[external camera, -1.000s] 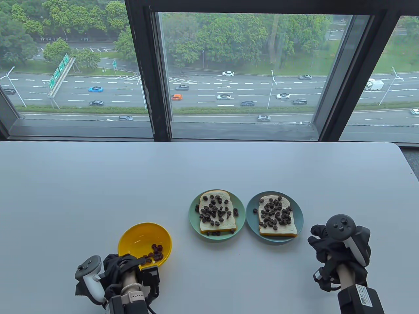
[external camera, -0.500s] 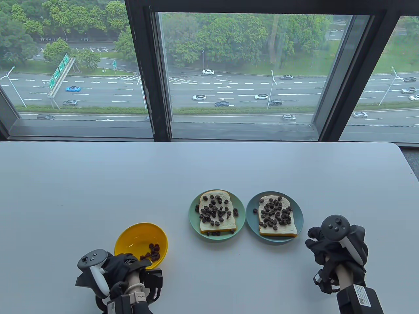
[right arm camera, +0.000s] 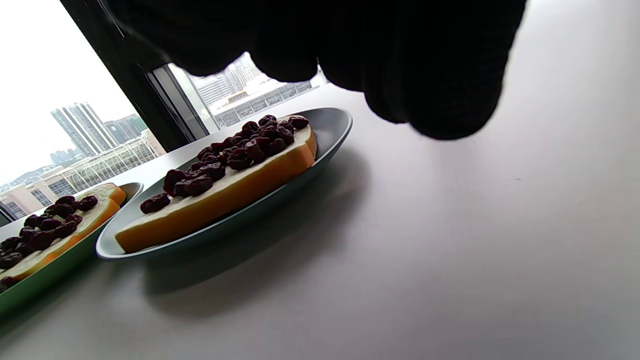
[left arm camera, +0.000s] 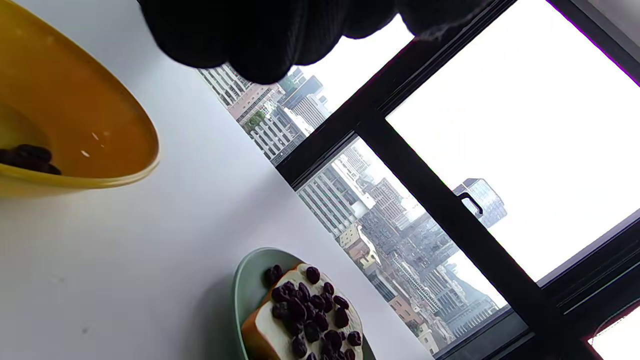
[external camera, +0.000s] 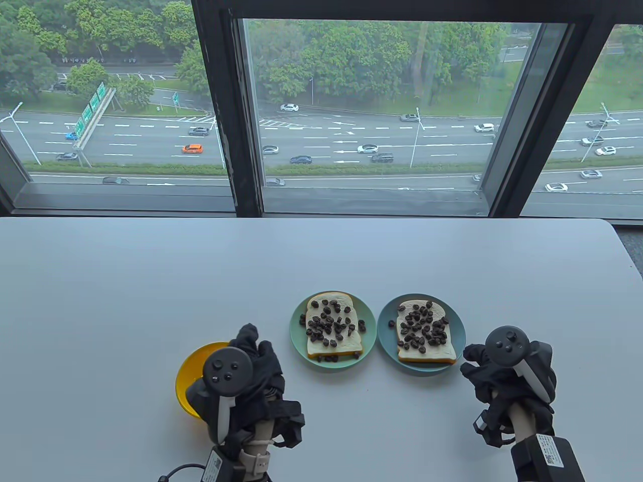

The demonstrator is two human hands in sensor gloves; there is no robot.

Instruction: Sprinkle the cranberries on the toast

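Two slices of toast are covered with dark cranberries, one on a green plate and one on a blue plate. A yellow bowl stands to their left with a few cranberries in it. My left hand hovers over the bowl's right side, fingers loosely stretched forward, and touches nothing that I can see. My right hand rests curled and empty on the table just right of the blue plate. The right wrist view shows both toasts from the side.
The white table stretches far behind and to the left of the plates. Its back edge meets a dark window frame. The table's right edge lies beyond my right hand.
My left hand has let go of the bowl's near rim, turned over and moved up and right over the bowl. My right hand has drifted slightly left, toward the blue plate.
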